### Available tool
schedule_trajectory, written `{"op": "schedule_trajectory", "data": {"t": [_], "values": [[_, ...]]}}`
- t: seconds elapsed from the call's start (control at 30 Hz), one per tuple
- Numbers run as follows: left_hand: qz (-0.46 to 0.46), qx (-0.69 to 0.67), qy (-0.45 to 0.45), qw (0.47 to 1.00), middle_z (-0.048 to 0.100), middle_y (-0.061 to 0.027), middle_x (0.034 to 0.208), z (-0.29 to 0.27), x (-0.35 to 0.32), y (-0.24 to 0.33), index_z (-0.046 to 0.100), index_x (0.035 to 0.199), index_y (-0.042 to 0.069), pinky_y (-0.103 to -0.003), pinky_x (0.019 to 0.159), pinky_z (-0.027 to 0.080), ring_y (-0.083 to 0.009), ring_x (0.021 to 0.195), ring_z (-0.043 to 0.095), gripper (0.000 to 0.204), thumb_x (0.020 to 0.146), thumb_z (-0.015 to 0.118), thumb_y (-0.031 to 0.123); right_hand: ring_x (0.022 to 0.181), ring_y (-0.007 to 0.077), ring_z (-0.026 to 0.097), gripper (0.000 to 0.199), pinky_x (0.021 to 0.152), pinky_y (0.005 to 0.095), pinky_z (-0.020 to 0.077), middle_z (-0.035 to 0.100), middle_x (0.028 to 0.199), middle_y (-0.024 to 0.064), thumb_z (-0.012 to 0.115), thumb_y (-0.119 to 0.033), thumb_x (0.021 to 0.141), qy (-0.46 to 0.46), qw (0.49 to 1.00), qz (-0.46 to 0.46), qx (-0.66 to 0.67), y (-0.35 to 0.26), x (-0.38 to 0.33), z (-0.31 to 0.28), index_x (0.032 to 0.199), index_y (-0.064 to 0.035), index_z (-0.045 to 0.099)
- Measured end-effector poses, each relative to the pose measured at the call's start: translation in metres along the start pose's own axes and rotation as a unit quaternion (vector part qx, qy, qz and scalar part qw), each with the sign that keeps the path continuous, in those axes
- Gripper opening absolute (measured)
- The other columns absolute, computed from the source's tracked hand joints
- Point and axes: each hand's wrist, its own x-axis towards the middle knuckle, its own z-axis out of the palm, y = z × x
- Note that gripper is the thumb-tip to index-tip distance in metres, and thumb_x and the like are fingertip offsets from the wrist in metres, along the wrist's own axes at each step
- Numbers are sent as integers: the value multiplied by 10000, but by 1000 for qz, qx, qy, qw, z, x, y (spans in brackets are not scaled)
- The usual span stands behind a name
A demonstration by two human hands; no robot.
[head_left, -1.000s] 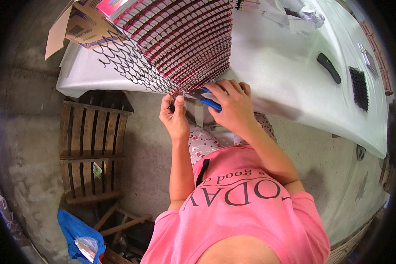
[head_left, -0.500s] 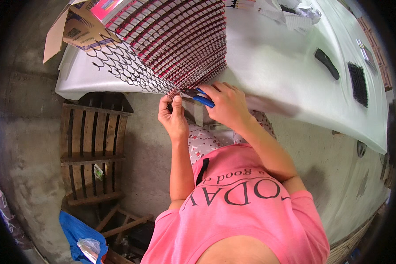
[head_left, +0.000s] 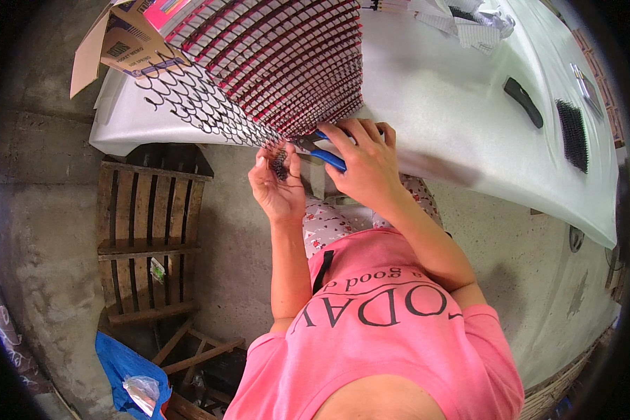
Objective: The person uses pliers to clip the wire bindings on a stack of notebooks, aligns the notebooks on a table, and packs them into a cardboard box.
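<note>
My right hand point(head_left: 368, 157) gripping blue-handled metal pliers point(head_left: 329, 159) at near edge of white-covered counter point(head_left: 427, 91); my left hand point(head_left: 280, 192) curled round small black wire-coil bundle point(head_left: 280, 166). Grey concrete floor point(head_left: 231, 217), slatted wooden rack point(head_left: 141, 210) leftward. Pliers point left, long axis crosswise, tips near red-edged coil-bound stack point(head_left: 287, 66).

From the wearer's head, a wide fisheye looks steeply down, over the pink T-shirt point(head_left: 378, 336) close below, at the left hand point(head_left: 278, 192), right hand point(head_left: 368, 159) and table point(head_left: 434, 91) farther off.
</note>
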Motion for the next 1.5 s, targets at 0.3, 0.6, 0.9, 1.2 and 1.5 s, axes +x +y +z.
{"op": "schedule_trajectory", "data": {"t": [0.3, 0.6, 0.9, 1.2, 1.5], "values": [[96, 183, -68, 976, 553, 15, 821, 5, 11, 0, 559, 902, 47, -194, 514, 350, -45, 634, 437, 134, 924, 589, 176, 922, 251, 548, 529, 793, 426, 399, 566, 988, 53, 717, -191, 643, -32, 998, 33, 34, -7, 1, 0, 1153, -178, 575], [138, 261, -39, 955, 522, 25, 764, 9, 10, 2, 556, 903, 42, -192, 515, 333, -39, 583, 397, 197, 905, 627, 226, 837, 255, 597, 433, 710, 383, 482, 595, 906, 47, 700, -139, 668, -45, 997, 35, 49, -7, 4, 3, 1092, -156, 613], [148, 271, -38, 950, 541, 16, 793, 9, 8, 1, 556, 952, 30, -184, 494, 319, -32, 573, 396, 222, 898, 636, 230, 894, 239, 573, 467, 787, 411, 432, 571, 928, 37, 718, -181, 662, 4, 999, 10, 35, -4, 1, -8, 1111, -168, 593], [139, 276, -43, 950, 593, 19, 919, 10, 4, 2, 563, 984, 56, -174, 530, 337, -20, 705, 487, 161, 912, 610, 192, 908, 251, 568, 501, 773, 419, 435, 562, 954, 54, 711, -178, 660, -19, 1000, 10, 19, -13, 6, -9, 1142, -166, 574], [131, 189, -48, 972, 584, -5, 924, 1, 5, -6, 556, 1019, 42, -177, 527, 373, -43, 716, 489, 196, 938, 566, 221, 784, 248, 613, 458, 674, 396, 488, 590, 898, 48, 704, -143, 672, -47, 997, 11, 63, 2, 6, 1, 1116, -166, 594]]}}
